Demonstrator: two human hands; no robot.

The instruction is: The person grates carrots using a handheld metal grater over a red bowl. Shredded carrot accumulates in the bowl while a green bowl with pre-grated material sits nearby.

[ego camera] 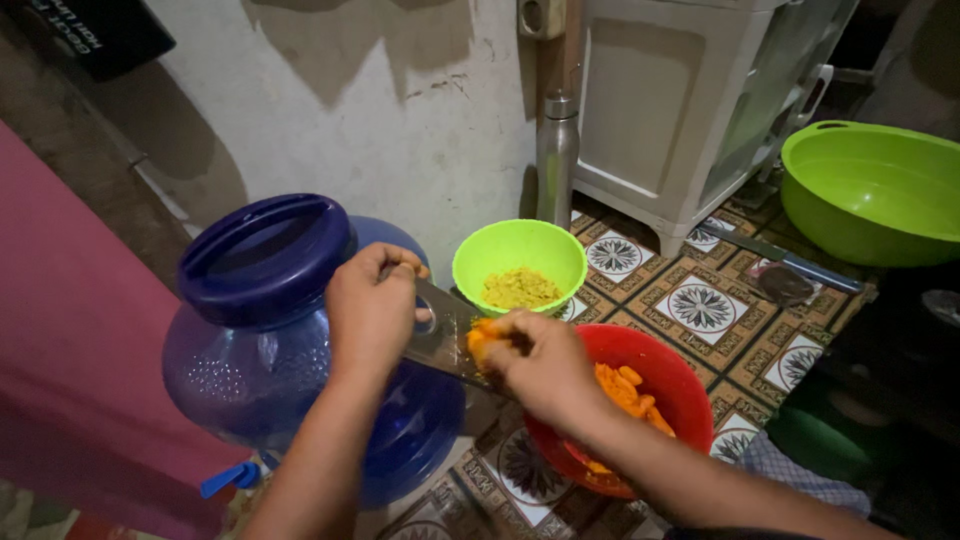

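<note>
We see the flat, dull grey metal grater (445,335) slanting down from upper left to lower right, its face perforated and partly hidden behind the two hands, with its lower end over the red bowl. Our left hand (372,308) is clamped on the grater's upper end, fingers curled over the top edge. Our right hand (540,368) is closed on a small bright orange piece of root (482,340), pressing it against the grater's face. Going by size, we count one large translucent blue plastic water jug (270,330) with a wide dark blue ring cap, lying just behind our left hand; one big lime-green plastic basin (870,190) at the far right, whose inside looks bare as far as we can tell; one round red plastic bowl (675,385) under our right hand, holding several orange root pieces (625,390); and one small lime-green plastic bowl (518,262) just beyond the grater, holding a low heap of yellowish grated pulp (518,290). That makes three bowls or basins in all, two green and one red. A slim steel bottle (557,160) stands upright against the wall beside a white plastic cabinet (660,110). Everything rests on a floor (700,305) covered with patterned brown and white tiles.
</note>
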